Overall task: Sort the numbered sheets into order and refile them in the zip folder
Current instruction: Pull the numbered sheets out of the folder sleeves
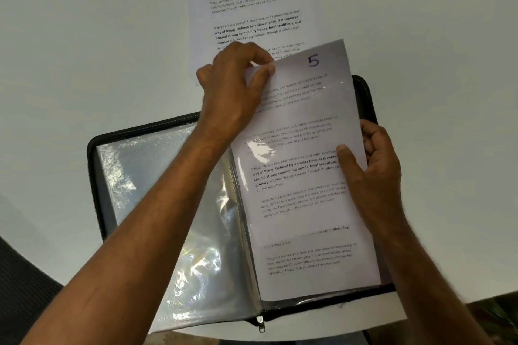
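Bright even light, sleeve glare, warped edges

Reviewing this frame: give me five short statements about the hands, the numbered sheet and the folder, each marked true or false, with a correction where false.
1. The sheet in the hands is marked 5. True.
2. The left hand pinches the sheet's top edge. True.
3. The zip folder is zipped closed. False: it lies open, its clear sleeves showing.
4. The right hand rests flat on the table. False: it grips the sheet's right edge, thumb on the front.
5. Another printed sheet lies on the table beyond the folder. True.
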### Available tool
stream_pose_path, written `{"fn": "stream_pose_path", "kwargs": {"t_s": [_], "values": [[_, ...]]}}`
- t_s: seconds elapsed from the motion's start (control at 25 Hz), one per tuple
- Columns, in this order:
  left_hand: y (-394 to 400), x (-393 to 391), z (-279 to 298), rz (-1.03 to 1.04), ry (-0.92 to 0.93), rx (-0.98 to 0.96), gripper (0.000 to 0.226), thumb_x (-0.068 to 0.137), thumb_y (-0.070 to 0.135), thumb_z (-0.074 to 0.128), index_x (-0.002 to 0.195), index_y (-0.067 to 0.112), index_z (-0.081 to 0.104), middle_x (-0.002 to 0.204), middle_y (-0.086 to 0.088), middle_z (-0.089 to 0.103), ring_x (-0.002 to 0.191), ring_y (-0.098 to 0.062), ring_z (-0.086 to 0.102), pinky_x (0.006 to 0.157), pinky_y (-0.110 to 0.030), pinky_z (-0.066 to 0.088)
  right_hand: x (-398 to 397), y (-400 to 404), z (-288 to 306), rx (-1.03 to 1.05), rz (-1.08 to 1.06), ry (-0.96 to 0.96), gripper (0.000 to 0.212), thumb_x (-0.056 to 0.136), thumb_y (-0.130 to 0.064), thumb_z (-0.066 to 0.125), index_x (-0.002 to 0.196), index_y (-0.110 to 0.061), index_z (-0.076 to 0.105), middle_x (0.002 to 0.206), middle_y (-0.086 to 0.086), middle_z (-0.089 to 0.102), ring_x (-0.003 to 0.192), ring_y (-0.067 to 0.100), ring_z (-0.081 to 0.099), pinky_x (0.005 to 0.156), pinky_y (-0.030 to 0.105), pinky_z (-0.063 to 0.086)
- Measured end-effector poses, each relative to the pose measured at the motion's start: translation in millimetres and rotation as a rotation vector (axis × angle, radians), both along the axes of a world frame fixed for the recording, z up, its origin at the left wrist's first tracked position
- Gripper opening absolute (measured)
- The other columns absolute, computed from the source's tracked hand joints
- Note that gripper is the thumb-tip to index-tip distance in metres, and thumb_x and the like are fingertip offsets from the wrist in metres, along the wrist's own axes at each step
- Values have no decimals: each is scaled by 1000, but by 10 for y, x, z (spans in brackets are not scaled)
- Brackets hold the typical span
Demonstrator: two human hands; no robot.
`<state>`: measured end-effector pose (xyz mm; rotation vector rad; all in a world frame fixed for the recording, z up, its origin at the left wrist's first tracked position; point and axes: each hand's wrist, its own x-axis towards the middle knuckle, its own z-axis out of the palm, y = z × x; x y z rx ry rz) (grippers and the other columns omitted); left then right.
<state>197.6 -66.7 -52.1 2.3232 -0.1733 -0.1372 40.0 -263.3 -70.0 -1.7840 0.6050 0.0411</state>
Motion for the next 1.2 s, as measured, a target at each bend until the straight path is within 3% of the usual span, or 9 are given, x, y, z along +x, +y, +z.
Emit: {"fn": "stream_pose_path", "kwargs": {"t_s": [0.16,0.4,0.52,0.64,0.72,0.84,1.0,1.12,1.2], "values": [[14,268,112,92,-104,-120,10,95,40,63,88,46,59,95,22,67,102,-2,63,103,-55,43,-7,-7,-25,-10,-8,43,32,100,-18,64,128,-28,53,117,-15,67,95,-4,70,68,12,56],[205,372,246,196,-84,-157,6,85,50,70,86,46,66,92,27,70,94,4,63,102,-59,45,35,43,-29,-25,-49,84,19,102,-18,61,116,-31,57,106,-24,67,92,-10,68,67,7,53],[405,284,185,266,61,-203,23,82,52,76,100,41,68,94,26,67,87,3,59,97,-52,53,31,60,-49,-41,-47,99,17,103,-22,60,117,-31,57,106,-24,66,92,-10,67,65,8,53],[537,94,92,347,254,-395,39,89,29,80,123,17,65,98,5,73,85,-9,69,78,-29,59,21,71,-58,-51,-49,105,16,103,-24,59,117,-31,56,107,-23,67,90,-8,68,64,12,56],[588,-56,0,337,343,-384,30,91,23,78,118,18,69,99,1,75,87,-13,73,83,-34,62,10,78,-59,-53,-53,101,16,103,-24,59,118,-30,56,108,-23,66,90,-7,69,63,13,56],[630,-227,-132,209,344,-84,11,90,40,75,100,44,71,96,15,75,88,-14,71,97,-53,55,4,90,-65,-48,-54,100,16,103,-24,59,118,-29,56,110,-23,66,92,-7,69,62,13,56],[620,-230,-197,164,260,133,14,97,38,67,107,31,74,97,15,68,86,-15,67,101,-55,49,6,95,-56,-43,-59,93,16,103,-22,59,118,-27,55,109,-24,66,90,-10,68,62,10,54],[554,-98,-136,287,270,-69,16,101,31,64,113,24,72,99,18,70,81,-8,70,89,-38,61,11,105,-58,-35,-56,92,17,103,-20,59,118,-27,55,108,-22,66,88,-8,69,62,10,54],[521,57,-124,347,266,-200,19,103,26,62,116,18,71,106,12,74,80,-15,73,74,-32,63,13,104,-61,-39,-78,94,18,102,-19,61,118,-26,57,103,-18,69,81,-3,70,60,12,54]]}}
